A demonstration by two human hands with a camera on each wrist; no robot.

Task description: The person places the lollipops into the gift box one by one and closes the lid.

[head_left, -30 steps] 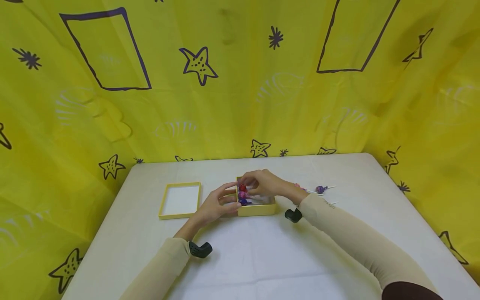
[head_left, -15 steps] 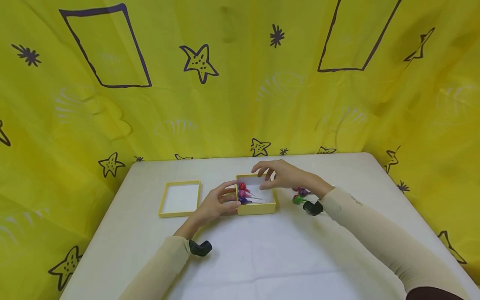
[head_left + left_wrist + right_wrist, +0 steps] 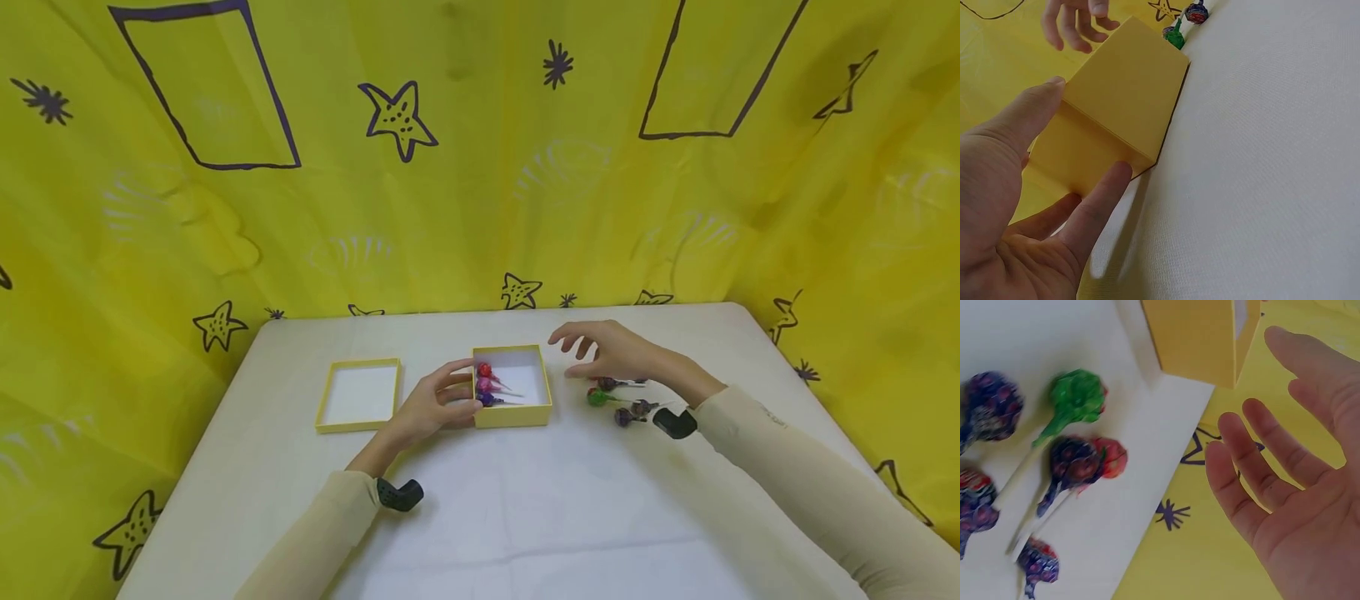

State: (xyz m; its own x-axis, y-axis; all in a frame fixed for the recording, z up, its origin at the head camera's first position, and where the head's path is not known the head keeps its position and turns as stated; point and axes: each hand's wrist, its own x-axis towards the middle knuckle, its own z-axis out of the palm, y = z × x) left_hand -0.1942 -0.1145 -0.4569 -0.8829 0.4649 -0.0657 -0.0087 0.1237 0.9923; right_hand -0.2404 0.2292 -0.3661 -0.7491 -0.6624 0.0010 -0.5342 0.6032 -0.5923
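Note:
A yellow box (image 3: 512,417) with a white inside holds lollipops along its left side: a red lollipop (image 3: 485,370), a pink lollipop (image 3: 486,386) and a dark blue lollipop (image 3: 487,400). My left hand (image 3: 437,405) rests against the box's left wall, its fingers spread and mostly straight. In the left wrist view its thumb and fingertips touch the yellow outside (image 3: 1129,87). My right hand (image 3: 615,350) hovers right of the box with loosely bent fingers and nothing in them. Below it lie loose lollipops, among them a green lollipop (image 3: 1077,397) and a purple lollipop (image 3: 1075,462).
A shallow yellow-edged lid (image 3: 360,396) lies to the left of the box, white inside up. A white cloth covers the table (image 3: 480,517). Behind it hangs a yellow curtain (image 3: 465,208) with starfish drawings.
My right hand has let go of a lollipop in the box, lifted out and moved right over the loose lollipops. The left hand stays at the box.

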